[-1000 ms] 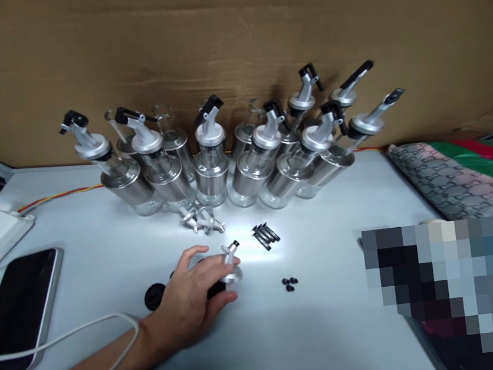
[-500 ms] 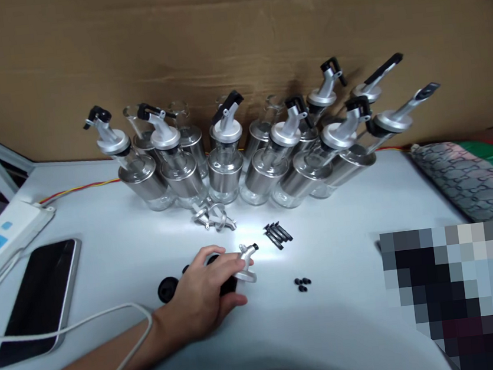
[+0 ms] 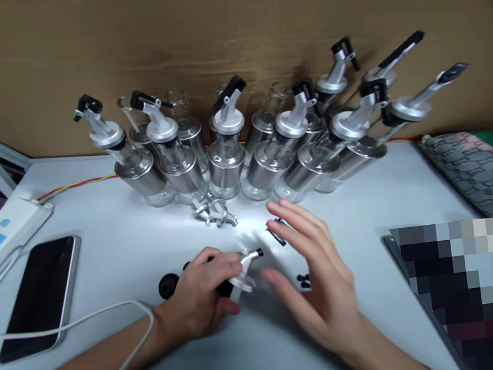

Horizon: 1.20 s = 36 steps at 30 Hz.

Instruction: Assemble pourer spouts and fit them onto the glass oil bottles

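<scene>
My left hand is closed around a silver bottle pourer with a black tip on its spout. Its lower part is hidden by my fingers. Open, with fingers spread and nothing in it, my right hand hovers just right of the pourer. Behind its fingertips lie small black levers, partly covered. Beside its thumb are several small black caps. A round black stopper lies left of my left hand. Farther back, loose silver spouts rest in a small pile.
Glass bottles with steel bands stand in two rows along the cardboard wall, most front ones capped with pourers. A phone and a power strip lie at left. A white cable crosses my left forearm. Patterned fabric is at right.
My right hand has come into view from the lower right, over the small black parts. The pourer in my left hand has tilted slightly. The view has shifted a little.
</scene>
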Each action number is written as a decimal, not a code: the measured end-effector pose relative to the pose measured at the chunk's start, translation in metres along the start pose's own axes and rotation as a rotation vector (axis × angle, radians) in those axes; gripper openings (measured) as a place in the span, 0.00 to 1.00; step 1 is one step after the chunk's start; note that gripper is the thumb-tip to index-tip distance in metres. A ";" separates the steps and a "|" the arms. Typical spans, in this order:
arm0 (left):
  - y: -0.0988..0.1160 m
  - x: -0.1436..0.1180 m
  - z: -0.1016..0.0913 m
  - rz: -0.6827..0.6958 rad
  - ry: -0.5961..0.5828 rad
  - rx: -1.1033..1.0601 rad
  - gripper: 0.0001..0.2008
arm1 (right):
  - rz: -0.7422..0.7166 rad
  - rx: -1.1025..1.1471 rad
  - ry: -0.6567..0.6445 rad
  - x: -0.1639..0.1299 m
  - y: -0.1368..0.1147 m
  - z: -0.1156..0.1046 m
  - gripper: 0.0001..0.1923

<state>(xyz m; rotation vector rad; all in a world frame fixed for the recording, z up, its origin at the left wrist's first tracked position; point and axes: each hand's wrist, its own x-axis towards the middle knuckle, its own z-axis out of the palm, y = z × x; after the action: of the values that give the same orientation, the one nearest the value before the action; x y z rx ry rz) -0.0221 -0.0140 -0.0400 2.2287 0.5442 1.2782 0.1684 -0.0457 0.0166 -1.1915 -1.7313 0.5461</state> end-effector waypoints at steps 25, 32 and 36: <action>0.011 0.019 -0.009 -0.073 -0.161 0.100 0.15 | 0.676 0.672 -0.137 0.016 0.002 0.014 0.06; 0.012 0.017 -0.012 -0.116 -0.046 -0.054 0.24 | 0.682 0.753 -0.026 0.014 0.005 0.013 0.07; 0.012 0.015 -0.008 -0.172 -0.120 0.167 0.27 | 0.718 0.837 -0.004 0.012 0.008 0.014 0.09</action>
<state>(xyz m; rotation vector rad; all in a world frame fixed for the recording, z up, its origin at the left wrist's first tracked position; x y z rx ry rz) -0.0210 -0.0132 -0.0188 2.3181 0.8024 1.0385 0.1593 -0.0293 0.0093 -1.1263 -0.8363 1.5146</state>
